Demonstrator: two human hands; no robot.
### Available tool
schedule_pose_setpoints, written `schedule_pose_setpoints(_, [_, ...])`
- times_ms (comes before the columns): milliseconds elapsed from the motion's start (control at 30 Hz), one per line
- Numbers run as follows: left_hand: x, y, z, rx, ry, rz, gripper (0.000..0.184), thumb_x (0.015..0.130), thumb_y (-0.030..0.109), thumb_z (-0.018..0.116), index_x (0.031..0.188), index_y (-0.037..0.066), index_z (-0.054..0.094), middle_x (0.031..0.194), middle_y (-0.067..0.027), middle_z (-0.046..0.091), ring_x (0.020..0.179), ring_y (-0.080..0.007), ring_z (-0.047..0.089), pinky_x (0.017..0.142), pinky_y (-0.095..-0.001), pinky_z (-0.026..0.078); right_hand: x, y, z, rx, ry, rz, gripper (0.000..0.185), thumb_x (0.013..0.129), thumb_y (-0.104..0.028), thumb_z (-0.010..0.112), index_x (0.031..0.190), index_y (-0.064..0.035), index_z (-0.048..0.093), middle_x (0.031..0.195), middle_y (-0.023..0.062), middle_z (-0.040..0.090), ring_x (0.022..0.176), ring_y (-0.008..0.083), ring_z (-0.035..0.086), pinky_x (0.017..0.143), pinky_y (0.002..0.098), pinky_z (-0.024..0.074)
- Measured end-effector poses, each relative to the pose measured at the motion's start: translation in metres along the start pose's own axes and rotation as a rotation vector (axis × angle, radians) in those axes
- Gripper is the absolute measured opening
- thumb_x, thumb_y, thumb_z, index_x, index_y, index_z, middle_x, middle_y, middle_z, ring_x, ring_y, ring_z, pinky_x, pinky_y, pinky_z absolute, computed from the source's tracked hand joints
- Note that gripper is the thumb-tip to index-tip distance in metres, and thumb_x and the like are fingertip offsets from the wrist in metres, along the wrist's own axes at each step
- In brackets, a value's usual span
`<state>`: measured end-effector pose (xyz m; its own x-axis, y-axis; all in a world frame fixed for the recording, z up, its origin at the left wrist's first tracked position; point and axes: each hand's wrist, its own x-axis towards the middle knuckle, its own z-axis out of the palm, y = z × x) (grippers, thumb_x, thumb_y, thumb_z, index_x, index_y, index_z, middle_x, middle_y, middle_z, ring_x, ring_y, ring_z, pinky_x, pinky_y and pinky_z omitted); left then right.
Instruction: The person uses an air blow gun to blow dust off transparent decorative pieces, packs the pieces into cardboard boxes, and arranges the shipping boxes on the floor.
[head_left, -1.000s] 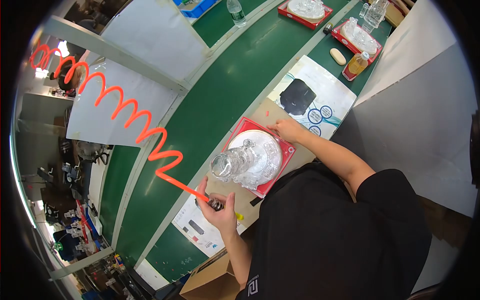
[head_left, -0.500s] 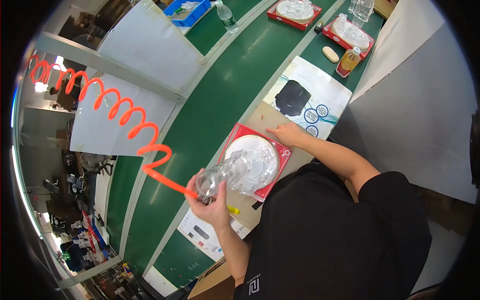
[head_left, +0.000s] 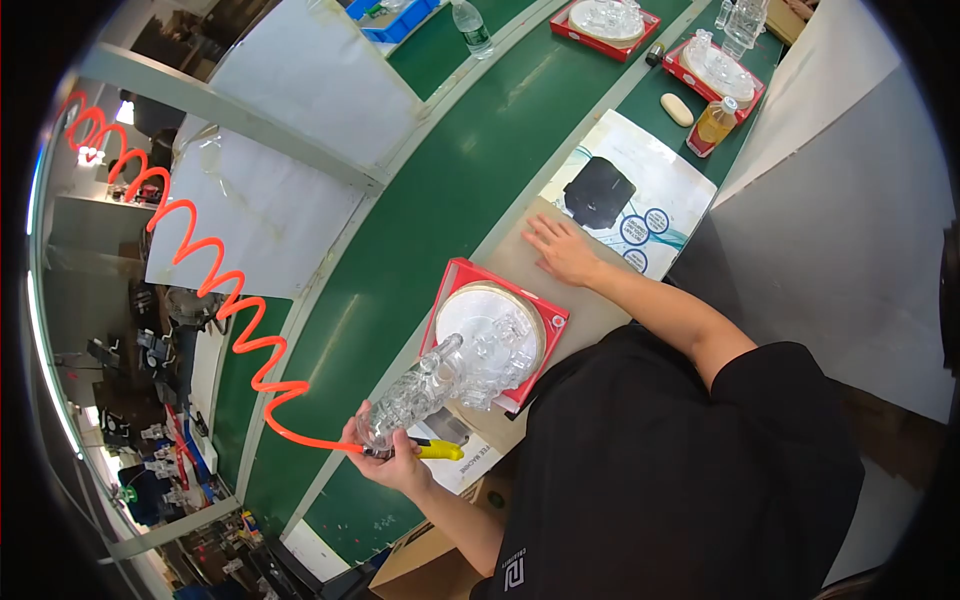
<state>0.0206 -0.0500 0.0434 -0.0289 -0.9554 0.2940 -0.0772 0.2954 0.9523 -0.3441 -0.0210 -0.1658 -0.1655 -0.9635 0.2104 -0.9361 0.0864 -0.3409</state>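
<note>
Gripping a clear bottle [head_left: 405, 400] with the left hand [head_left: 400, 470], fingers curled round the wide end, just off the left side of the red tray [head_left: 455, 275]. Tilted, with the narrow end over the white disc [head_left: 470, 310] in the tray. Also caught in that grasp, apparently, a yellow-handled air gun [head_left: 440, 450], tied to a coiled orange hose [head_left: 250, 290] running off beyond the tray's left side. Cannot tell whether pressing a trigger. Resting the right hand [head_left: 565, 250] open, palm down and fingers spread, on the tan board [head_left: 510, 240] just right of the tray. To do this well, best to support the bottle's weight from below, hold the narrow end clear of the moulded pieces [head_left: 510, 345] on the disc, and leave slack in the hose to avoid a tug. Readable on the carton [head_left: 480, 460] left of the tray: "FEE MACHINE", probably cut short. Printed on the larger carton [head_left: 680, 190] right of the tray: blue circles with words too small to trust. Showing on the black shirt [head_left: 680, 480], nearer the body than the tray: a white logo, with tiny lettering alongside, not safely legible.
</note>
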Motion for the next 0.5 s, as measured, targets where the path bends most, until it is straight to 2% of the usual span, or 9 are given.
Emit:
schedule_pose_setpoints(33, [-0.001,-0.001,-0.003,-0.003,-0.002,0.008,0.057,0.077,-0.011,0.062,0.128,0.005,0.043,0.13,-0.0254,0.053,0.049,-0.0054,0.048,0.039,-0.0161,0.037,0.0,-0.003,0.001,0.006,0.045,-0.038,0.064,0.083,-0.018,0.065,0.141,-0.0097,0.041,0.15,0.0141,0.033,0.138,0.0328,0.033,0.106,0.0478,0.0358])
schedule_pose_setpoints(133, [-0.002,-0.004,-0.007,-0.017,0.002,0.021,0.057,0.077,-0.008,0.065,0.128,0.005,0.043,0.13,-0.0252,0.053,0.049,-0.0059,0.048,0.039,-0.0163,0.037,0.01,-0.021,-0.007,0.005,-0.013,-0.146,0.067,0.085,-0.018,0.063,0.145,-0.0103,0.035,0.156,0.0121,0.024,0.142,0.0328,0.027,0.11,0.0473,0.0326])
schedule_pose_setpoints(233, [-0.002,-0.006,-0.011,-0.025,0.01,0.018,0.058,0.077,-0.005,0.067,0.129,0.004,0.043,0.131,-0.0249,0.053,0.049,-0.0061,0.048,0.039,-0.0162,0.037,0.025,-0.037,-0.006,0.094,0.014,-0.398,0.067,0.087,-0.017,0.061,0.147,-0.0139,0.033,0.155,0.0105,0.029,0.138,0.0308,0.036,0.105,0.0472,0.0377])
schedule_pose_setpoints(333, [-0.003,-0.007,-0.018,-0.009,0.009,0.029,0.058,0.078,-0.002,0.068,0.13,0.004,0.042,0.132,-0.0244,0.052,0.049,-0.006,0.048,0.038,-0.0163,0.037,0.034,-0.032,-0.008,0.393,-0.284,-0.393,0.065,0.089,-0.016,0.058,0.148,-0.0188,0.032,0.151,0.0097,0.036,0.127,0.0295,0.049,0.097,0.0444,0.0438])
schedule_pose_setpoints(433, [-0.007,-0.006,-0.025,-0.016,0.048,0.01,0.058,0.079,0.0,0.068,0.131,0.004,0.041,0.133,-0.0242,0.052,0.049,-0.0057,0.048,0.038,-0.0166,0.037,0.035,-0.023,-0.016,0.387,-0.338,-0.381,0.051,0.091,-0.015,0.057,0.14,-0.0167,0.043,0.131,0.0106,0.056,0.111,0.0287,0.059,0.088,0.042,0.0482])
schedule_pose_setpoints(500, [-0.01,-0.007,-0.033,-0.046,0.074,-0.004,0.058,0.08,0.001,0.068,0.132,0.004,0.041,0.134,-0.0243,0.052,0.049,-0.0056,0.047,0.038,-0.0168,0.037,0.028,-0.017,-0.016,0.414,-0.455,-0.305,0.035,0.092,-0.019,0.058,0.127,-0.0136,0.056,0.115,0.01,0.064,0.098,0.0299,0.063,0.082,0.0409,0.05])
